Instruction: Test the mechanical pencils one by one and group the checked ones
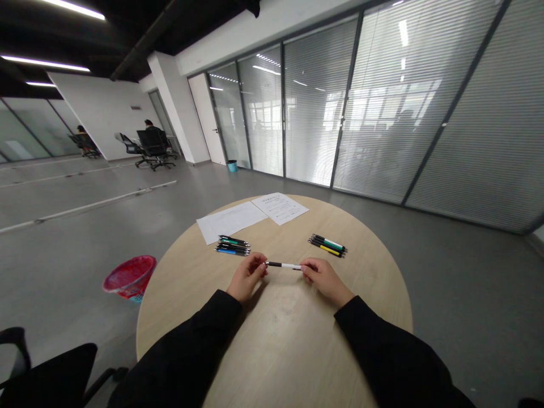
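Observation:
A white pen with a black grip [285,265] is stretched level between my two hands, just over the table. My left hand [250,276] pinches its tip end, and my right hand [323,279] is closed on the other end, near the clip. Beyond my left hand lies a group of pens [232,245], mostly black with green and blue parts. A second group of pens [327,245], with green, white and yellow parts, lies beyond my right hand.
The round wooden table [289,340] carries two printed sheets, a left paper [232,220] and a right paper [280,208], at its far side. A red basket [130,276] stands on the floor at left. An office chair [51,368] is at lower left. People sit far back.

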Demonstrator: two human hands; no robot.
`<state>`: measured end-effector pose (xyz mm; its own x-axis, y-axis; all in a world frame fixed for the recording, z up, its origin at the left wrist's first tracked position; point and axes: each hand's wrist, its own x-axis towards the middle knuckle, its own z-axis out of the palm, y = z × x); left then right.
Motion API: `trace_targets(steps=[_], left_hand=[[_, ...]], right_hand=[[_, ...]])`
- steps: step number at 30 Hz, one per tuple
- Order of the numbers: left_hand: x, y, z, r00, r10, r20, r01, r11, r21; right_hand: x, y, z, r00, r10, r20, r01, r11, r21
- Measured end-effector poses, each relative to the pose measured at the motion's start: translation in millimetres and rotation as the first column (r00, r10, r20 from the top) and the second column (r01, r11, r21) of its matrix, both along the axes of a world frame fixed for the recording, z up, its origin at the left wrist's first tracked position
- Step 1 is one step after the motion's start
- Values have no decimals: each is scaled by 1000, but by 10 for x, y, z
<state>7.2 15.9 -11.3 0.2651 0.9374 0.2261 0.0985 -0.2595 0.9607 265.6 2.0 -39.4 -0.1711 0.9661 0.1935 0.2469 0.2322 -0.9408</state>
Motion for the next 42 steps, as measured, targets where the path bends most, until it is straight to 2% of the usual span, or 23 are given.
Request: trace_targets(steps=[11, 18, 22, 24, 27, 29, 35, 42], left_hand=[[35, 5, 14, 999, 40, -23, -41, 999, -31], [42, -62, 107, 950, 135, -281, -119, 990, 73], [24, -65, 111, 923, 123, -364, -88, 990, 113], [17, -48, 63, 941, 76, -330, -51, 995, 82], [14, -18, -34, 986, 40, -160, -36, 999, 29], [12, -5, -78, 993, 25, -117, -23, 1000, 18], [-2, 21, -76, 990, -12, -140, 11, 1000, -10], [24, -13, -16, 986, 17, -168, -22, 999, -29]], right_hand=[[-11, 2, -50, 999, -8, 48, 7, 1000, 21], [-17, -12, -24, 989, -57, 139, 46, 996, 79], [-13, -3, -41, 989, -51, 137, 40, 996, 76], [-13, -1, -49, 990, -47, 131, 38, 997, 67], [-13, -1, -53, 992, -44, 118, 39, 998, 48], [-13, -4, -50, 994, -38, 105, 34, 999, 36], [-15, -17, -21, 995, -15, 100, 11, 999, 37], [-14, -24, 1, 981, -23, 191, 5, 996, 94]])
